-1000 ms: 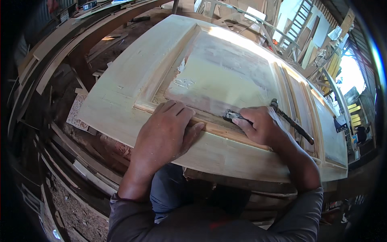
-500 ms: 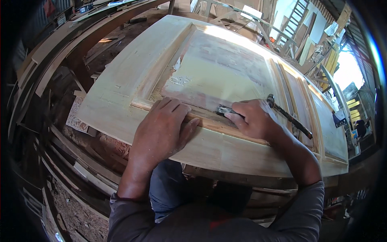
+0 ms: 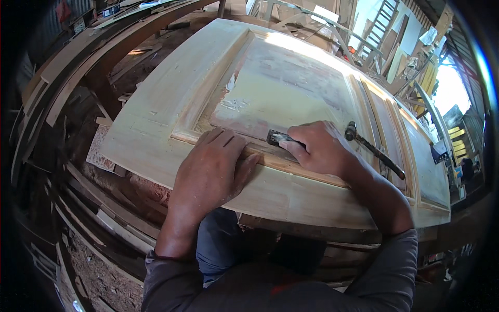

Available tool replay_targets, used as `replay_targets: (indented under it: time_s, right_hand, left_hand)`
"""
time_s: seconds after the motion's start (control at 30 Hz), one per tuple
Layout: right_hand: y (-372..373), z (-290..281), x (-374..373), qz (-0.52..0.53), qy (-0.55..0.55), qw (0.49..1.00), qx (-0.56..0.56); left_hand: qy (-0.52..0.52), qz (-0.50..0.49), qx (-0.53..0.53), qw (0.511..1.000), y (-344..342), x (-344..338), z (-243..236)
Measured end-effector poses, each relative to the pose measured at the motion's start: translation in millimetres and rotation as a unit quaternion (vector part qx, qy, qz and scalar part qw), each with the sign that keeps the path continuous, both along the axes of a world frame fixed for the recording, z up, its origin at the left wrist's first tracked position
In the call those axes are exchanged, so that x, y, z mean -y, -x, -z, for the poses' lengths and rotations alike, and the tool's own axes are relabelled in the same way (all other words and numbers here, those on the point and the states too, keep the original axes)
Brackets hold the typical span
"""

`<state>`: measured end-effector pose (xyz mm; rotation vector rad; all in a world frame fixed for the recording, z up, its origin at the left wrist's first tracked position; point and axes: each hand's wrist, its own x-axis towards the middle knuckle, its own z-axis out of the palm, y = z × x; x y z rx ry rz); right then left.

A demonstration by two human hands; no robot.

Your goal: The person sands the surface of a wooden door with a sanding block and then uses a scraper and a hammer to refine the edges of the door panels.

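A wooden panel door (image 3: 150, 112) lies flat before me, with raised moulding (image 3: 299, 165) framing its recessed panel. My left hand (image 3: 213, 161) rests palm down across the near moulding, fingers stretched out and holding nothing. Between the thumb and fingers of my right hand (image 3: 325, 148) is a small dark scraper (image 3: 275, 137), smeared whitish. Its end touches the panel along the inner edge of the near moulding; the rest is hidden in my grip. Pale yellowish filler (image 3: 275, 99) covers part of the panel, with white flakes at its left. A hammer (image 3: 374, 148) lies on the door just right of my right hand.
Long boards and beams (image 3: 78, 78) are stacked at the left. Wood scraps and shavings (image 3: 112, 275) litter the floor at the lower left. Behind the door stand timber frames, leaning sheets and a ladder (image 3: 382, 23).
My right hand has slid a little to the left along the near moulding with the scraper, bringing it closer to my left hand. My left hand and the hammer stay in place.
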<state>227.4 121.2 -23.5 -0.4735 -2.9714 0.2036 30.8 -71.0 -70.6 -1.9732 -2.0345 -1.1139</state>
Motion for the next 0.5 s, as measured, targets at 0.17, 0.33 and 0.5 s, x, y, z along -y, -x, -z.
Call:
replay_targets:
  time_s: [0.17,0.33,0.5]
  right_hand:
    - [-6.0,8.6,-8.6,-0.009,0.058,0.998,-0.023]
    - [29.4,1.7,8.4,-0.005,-0.001,1.0,-0.012]
    - [24.7,3.2,0.3,-0.005,0.057,0.998,-0.006]
  left_hand:
    - [-0.017,-0.036,0.02,0.999,-2.4,1.0,-0.6]
    - [-0.04,-0.113,-0.028,0.992,0.1,5.6,-2.1]
    - [-0.026,-0.126,-0.012,0.992,0.6,3.8,-4.3]
